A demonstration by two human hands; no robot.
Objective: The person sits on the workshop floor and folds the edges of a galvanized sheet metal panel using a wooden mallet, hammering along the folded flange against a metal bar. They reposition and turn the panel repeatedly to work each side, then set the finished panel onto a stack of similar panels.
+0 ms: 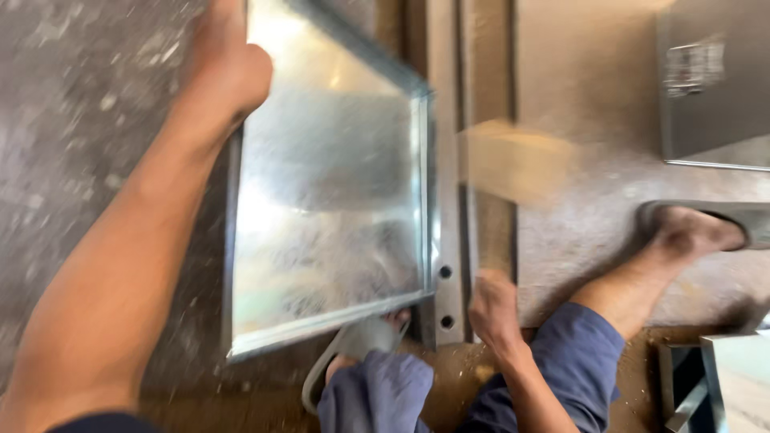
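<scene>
Speckled concrete floor all round, your shiny sheet-metal tray [329, 184] lying flat left of centre, bare floor to its left, grey metal rail [443, 160] touching its right edge, your left hand [228, 68] clamped on the tray's far-left rim, your right hand [493, 309] closed round a blurred wooden mallet [513, 164] raised over the rail, your sandalled foot [357, 345] at the near edge.

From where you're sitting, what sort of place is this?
Most likely a sheet-metal workshop, with the work done on the floor. The left hand steadies a galvanized sheet-metal tray beside a steel bar with punched holes on the bare concrete floor; the right hand swings a blurred wooden mallet.
</scene>
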